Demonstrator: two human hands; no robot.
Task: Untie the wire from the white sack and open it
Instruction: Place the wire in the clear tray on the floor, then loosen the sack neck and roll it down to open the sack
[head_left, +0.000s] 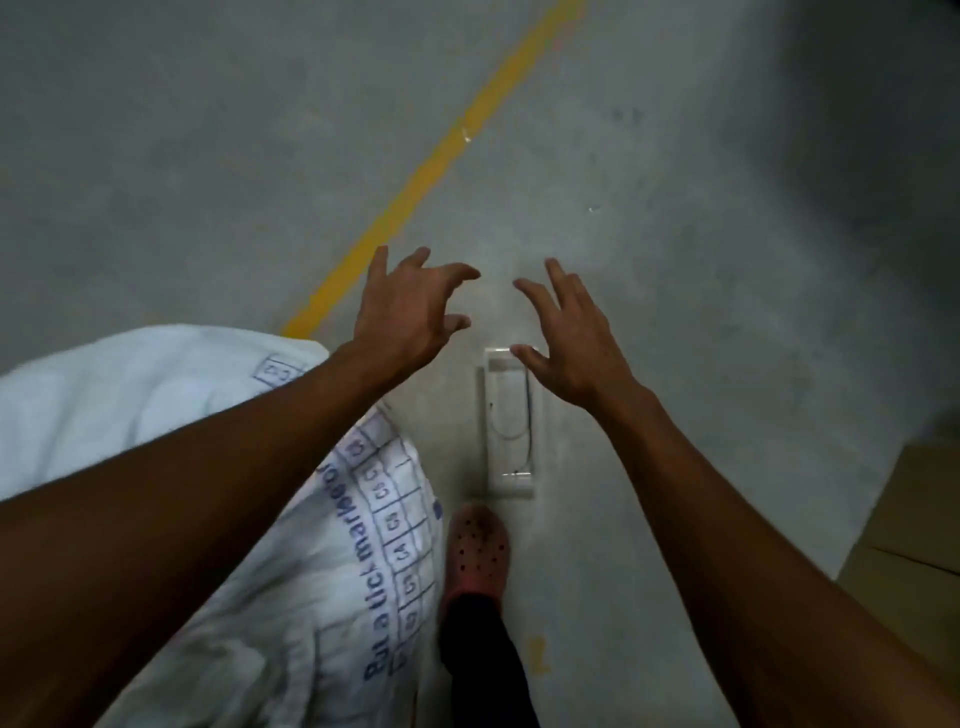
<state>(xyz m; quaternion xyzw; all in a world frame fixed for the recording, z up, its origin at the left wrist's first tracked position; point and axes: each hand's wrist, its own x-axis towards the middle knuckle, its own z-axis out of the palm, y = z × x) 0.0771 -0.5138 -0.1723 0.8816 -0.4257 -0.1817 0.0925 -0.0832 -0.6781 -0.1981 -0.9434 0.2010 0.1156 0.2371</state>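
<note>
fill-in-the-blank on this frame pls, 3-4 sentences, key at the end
1. Both hands, left hand and right hand, are open and hold ____.
2. The sack lies under the ____ forearm.
3. The painted line on the floor is ____.
4. The shoe sits just nearer the camera than the white ____ with a thin dark cord in it.

Missing words: nothing; left; yellow; tray

The single head-worn camera is looking steeply down at the concrete floor (675, 156) from standing height. It is sitting close above both outstretched forearms, with a wide-angle lens bending the edges.
</note>
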